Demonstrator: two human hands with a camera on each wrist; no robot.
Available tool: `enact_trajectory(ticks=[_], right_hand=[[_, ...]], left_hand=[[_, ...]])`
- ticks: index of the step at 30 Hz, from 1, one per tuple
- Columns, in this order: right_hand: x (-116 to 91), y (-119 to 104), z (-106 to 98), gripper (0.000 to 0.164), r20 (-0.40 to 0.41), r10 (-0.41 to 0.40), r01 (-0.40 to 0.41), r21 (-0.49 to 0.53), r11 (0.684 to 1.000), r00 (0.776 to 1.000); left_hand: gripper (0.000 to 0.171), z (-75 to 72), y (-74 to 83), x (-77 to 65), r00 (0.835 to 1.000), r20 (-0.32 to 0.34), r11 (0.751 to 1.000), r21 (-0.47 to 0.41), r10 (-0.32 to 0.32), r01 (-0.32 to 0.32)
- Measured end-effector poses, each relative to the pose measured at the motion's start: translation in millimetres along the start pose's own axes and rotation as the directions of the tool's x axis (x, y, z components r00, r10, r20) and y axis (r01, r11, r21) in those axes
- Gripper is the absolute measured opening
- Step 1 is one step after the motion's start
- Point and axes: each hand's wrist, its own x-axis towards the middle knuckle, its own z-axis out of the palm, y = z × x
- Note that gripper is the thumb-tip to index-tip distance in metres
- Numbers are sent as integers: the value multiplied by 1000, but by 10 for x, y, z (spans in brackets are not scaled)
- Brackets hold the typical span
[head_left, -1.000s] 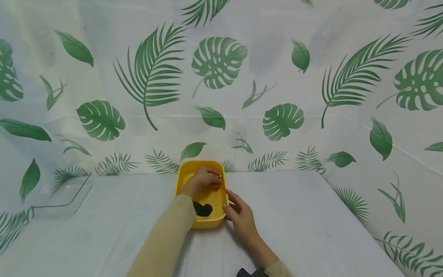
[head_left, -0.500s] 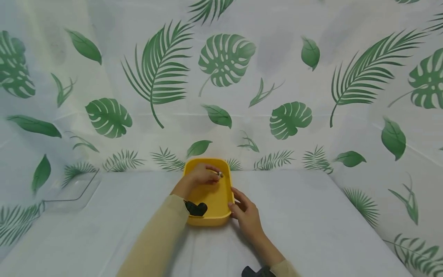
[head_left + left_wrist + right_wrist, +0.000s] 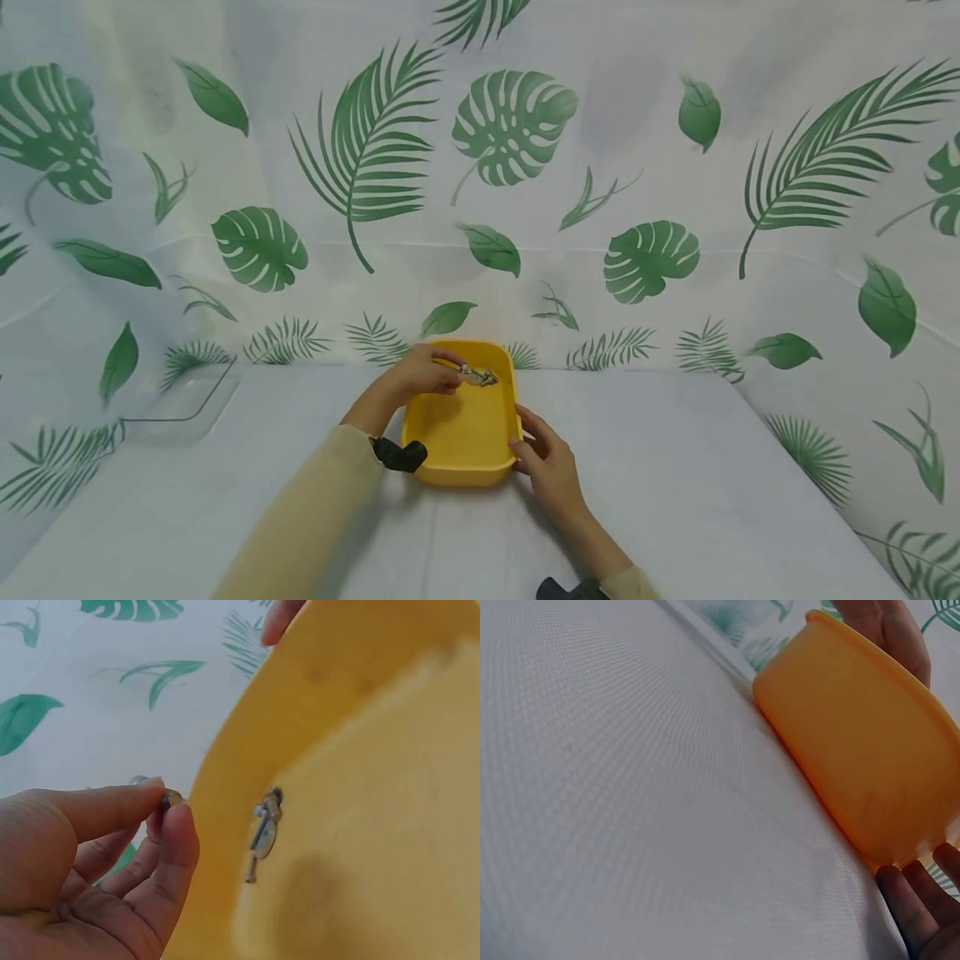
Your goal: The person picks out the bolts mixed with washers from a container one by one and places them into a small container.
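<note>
My left hand (image 3: 423, 371) is over the far left part of a yellow plastic bin (image 3: 461, 433). Its thumb and index finger pinch a small metal piece (image 3: 172, 798), mostly covered by the fingertips. Inside the bin, near the far end, lies a small cluster of metal hardware (image 3: 264, 829) that looks like screws or bolts, just apart from the left fingertips. At the bin's near right side, my right hand (image 3: 553, 471) holds the wall, thumb at the rim; in the right wrist view its fingertips (image 3: 900, 889) touch the outer wall low down.
A clear shallow tray (image 3: 187, 417) sits at the left of the white-covered table (image 3: 660, 492). Behind the bin hangs a white sheet with green leaf prints (image 3: 405, 300). Dark wrist cameras (image 3: 401, 456) are strapped to both wrists.
My left hand has drawn back leftward from the bin's far right inside, bringing the metal cluster into view. The right hand keeps its place on the bin. The head view has shifted slightly left.
</note>
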Motion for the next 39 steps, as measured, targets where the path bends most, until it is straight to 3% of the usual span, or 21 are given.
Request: enact_trajectory(ticks=[6, 14, 22, 31, 35, 39], right_hand=[[-6, -4, 10, 48, 2, 9, -9, -6, 1000, 1000], [-35, 37, 29, 48, -4, 22, -22, -19, 1000, 1000], [-31, 67, 37, 48, -9, -6, 6, -29, 1000, 1000], [5, 43, 17, 49, 13, -2, 2, -42, 999, 1000], [30, 18, 15, 50, 17, -3, 4, -56, 998, 1000], [40, 13, 6, 50, 22, -4, 6, -74, 997, 1000]], left_hand=[[32, -188, 14, -148, 999, -32, 999, 52, 14, -13], [36, -506, -44, -327, 994, -102, 998, 38, -36, 41], [39, -841, -149, -470, 992, -116, 982, 178, -45, 66], [43, -1453, -320, -715, 994, -110, 978, 203, -22, 44], [49, -1781, -412, -856, 989, -147, 979, 202, -4, 34], [52, -2007, -533, -988, 985, -170, 979, 200, -6, 41]])
